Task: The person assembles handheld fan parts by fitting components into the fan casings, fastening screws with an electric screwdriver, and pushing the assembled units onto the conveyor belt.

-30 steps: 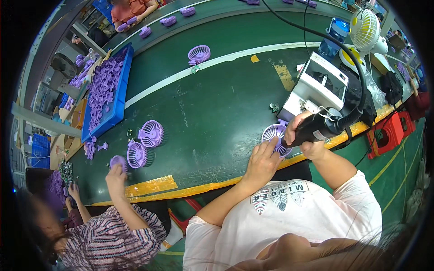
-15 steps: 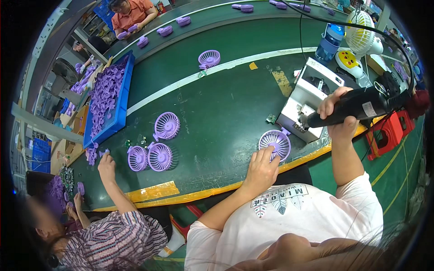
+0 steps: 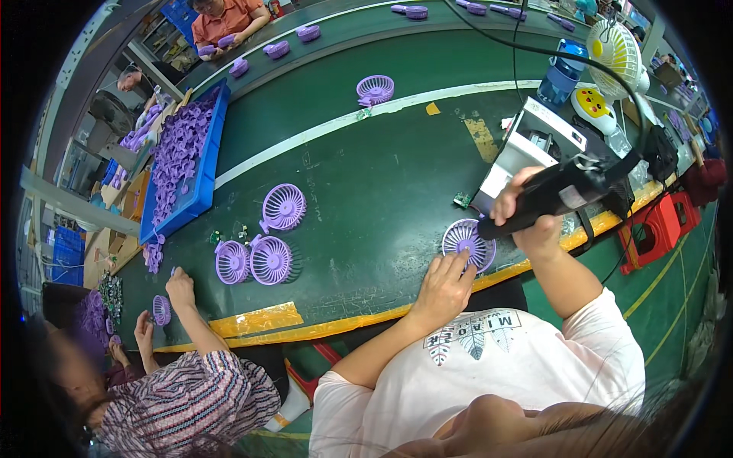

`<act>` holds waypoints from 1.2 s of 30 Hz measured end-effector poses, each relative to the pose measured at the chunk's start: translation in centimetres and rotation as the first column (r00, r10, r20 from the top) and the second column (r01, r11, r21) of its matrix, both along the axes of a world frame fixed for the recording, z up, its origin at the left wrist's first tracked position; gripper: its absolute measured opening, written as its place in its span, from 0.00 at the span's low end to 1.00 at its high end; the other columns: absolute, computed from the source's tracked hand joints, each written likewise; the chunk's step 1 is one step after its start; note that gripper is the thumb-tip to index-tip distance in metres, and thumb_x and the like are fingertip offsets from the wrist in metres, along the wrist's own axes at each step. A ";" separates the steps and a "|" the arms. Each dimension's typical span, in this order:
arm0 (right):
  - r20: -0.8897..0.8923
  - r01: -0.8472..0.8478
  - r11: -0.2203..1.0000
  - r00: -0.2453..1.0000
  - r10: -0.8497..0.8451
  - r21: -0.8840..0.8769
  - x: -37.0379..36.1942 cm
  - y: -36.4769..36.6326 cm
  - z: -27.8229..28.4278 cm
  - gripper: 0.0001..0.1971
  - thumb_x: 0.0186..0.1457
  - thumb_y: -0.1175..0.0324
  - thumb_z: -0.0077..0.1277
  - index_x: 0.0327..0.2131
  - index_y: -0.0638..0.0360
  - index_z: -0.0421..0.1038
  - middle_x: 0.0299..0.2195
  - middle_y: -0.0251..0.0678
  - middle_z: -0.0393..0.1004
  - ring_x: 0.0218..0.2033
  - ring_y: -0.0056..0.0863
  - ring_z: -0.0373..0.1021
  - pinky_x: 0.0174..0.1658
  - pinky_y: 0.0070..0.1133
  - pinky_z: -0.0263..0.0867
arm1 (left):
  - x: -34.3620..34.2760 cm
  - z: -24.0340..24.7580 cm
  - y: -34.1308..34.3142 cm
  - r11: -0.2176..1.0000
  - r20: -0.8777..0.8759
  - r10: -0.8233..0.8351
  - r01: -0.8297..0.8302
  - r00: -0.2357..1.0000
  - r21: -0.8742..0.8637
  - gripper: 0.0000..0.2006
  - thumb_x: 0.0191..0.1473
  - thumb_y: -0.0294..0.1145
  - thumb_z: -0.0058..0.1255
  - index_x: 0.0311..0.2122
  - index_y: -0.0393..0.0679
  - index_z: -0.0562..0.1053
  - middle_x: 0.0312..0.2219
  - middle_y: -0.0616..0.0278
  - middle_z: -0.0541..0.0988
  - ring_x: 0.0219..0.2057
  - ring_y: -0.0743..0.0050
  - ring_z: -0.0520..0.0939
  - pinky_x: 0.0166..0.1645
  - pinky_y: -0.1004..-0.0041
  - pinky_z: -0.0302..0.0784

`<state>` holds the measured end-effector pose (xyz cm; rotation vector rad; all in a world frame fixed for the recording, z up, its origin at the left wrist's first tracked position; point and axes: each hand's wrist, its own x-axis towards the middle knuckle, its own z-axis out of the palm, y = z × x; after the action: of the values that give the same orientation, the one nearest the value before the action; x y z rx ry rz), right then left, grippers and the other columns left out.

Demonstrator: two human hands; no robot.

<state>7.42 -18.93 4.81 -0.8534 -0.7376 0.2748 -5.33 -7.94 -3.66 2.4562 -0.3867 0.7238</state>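
My left hand [image 3: 441, 295] rests its fingers on the middle of a round purple fan housing [image 3: 477, 248], holding it on the green bench near the front edge. In my right hand [image 3: 525, 214] is a black electric screwdriver [image 3: 551, 200] with a cable. Its tip end is over the right side of the housing; the bit itself cannot be made out. A small green circuit board [image 3: 462, 200] lies just behind the housing. Next to the screwdriver stands a white box-shaped machine [image 3: 527, 145], partly hidden by my right hand.
Left of my hands lie several purple fan housings [image 3: 271, 260] with small circuit boards. A blue bin [image 3: 202, 195] of purple parts stands farther left. A co-worker's hand [image 3: 181, 290] works there. A blue bottle [image 3: 561, 76] and fan [image 3: 615, 57] stand back right; a red stool [image 3: 657, 233] is right.
My right hand has brought the screwdriver left and down from the white machine to the fan housing. My left hand stays on the housing. The co-worker's purple housing at left has moved.
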 end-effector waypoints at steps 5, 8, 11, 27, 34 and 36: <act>-0.046 -0.148 0.987 0.988 0.145 -0.060 -0.4 1.5 -0.9 0.35 0.34 0.53 0.65 0.41 0.66 0.60 0.22 0.36 0.67 0.24 0.23 0.66 0.28 0.18 0.62 | 0.1 0.3 0.0 1.000 0.001 0.001 -0.001 1.000 -0.020 0.10 0.37 0.24 0.50 0.28 0.32 0.72 0.36 0.46 0.72 0.37 0.57 0.72 0.41 0.66 0.66; -0.061 -0.183 0.979 0.982 0.178 -0.088 -0.6 2.1 -1.2 0.34 0.34 0.55 0.65 0.40 0.67 0.60 0.22 0.37 0.67 0.23 0.23 0.66 0.28 0.18 0.62 | 0.1 0.2 0.0 1.000 -0.007 0.008 -0.008 1.000 -0.021 0.09 0.37 0.24 0.50 0.27 0.32 0.72 0.36 0.47 0.72 0.37 0.58 0.72 0.40 0.66 0.66; -0.034 -0.176 0.966 0.984 0.172 -0.191 -0.6 2.7 -0.9 0.33 0.34 0.50 0.64 0.36 0.64 0.60 0.19 0.36 0.66 0.21 0.25 0.65 0.26 0.20 0.63 | 0.1 0.2 0.0 1.000 -0.002 0.009 -0.009 1.000 -0.019 0.08 0.36 0.24 0.50 0.26 0.32 0.72 0.35 0.47 0.72 0.35 0.58 0.72 0.39 0.66 0.66; -0.027 0.022 0.999 0.999 -0.023 -0.038 0.3 0.6 0.4 0.37 0.36 0.47 0.62 0.42 0.66 0.59 0.20 0.35 0.66 0.21 0.24 0.65 0.26 0.20 0.64 | 1.9 0.7 6.7 0.978 -0.004 0.148 -0.146 0.989 0.147 0.06 0.39 0.28 0.52 0.22 0.37 0.71 0.26 0.52 0.73 0.29 0.57 0.74 0.34 0.63 0.69; 0.193 0.145 0.988 0.972 -0.134 -0.044 0.8 -2.7 1.4 0.36 0.39 0.42 0.57 0.41 0.62 0.58 0.20 0.32 0.63 0.20 0.22 0.64 0.24 0.19 0.61 | 2.3 4.2 19.2 0.424 -0.115 0.896 -0.748 0.429 0.510 0.19 0.45 0.33 0.48 0.43 0.36 0.67 0.51 0.40 0.61 0.54 0.43 0.59 0.52 0.39 0.50; 0.232 0.208 0.978 0.952 -0.198 -0.017 1.2 -3.2 1.9 0.36 0.39 0.40 0.55 0.41 0.61 0.58 0.20 0.31 0.63 0.20 0.22 0.63 0.26 0.19 0.61 | 1.0 2.7 18.7 0.533 -0.226 0.844 -0.707 0.487 0.465 0.19 0.46 0.31 0.47 0.44 0.33 0.67 0.49 0.43 0.64 0.54 0.48 0.61 0.54 0.39 0.48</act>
<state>8.61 -22.09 6.74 -1.0037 -0.8531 0.0070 -4.33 10.74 -0.92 2.9623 0.9841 0.4144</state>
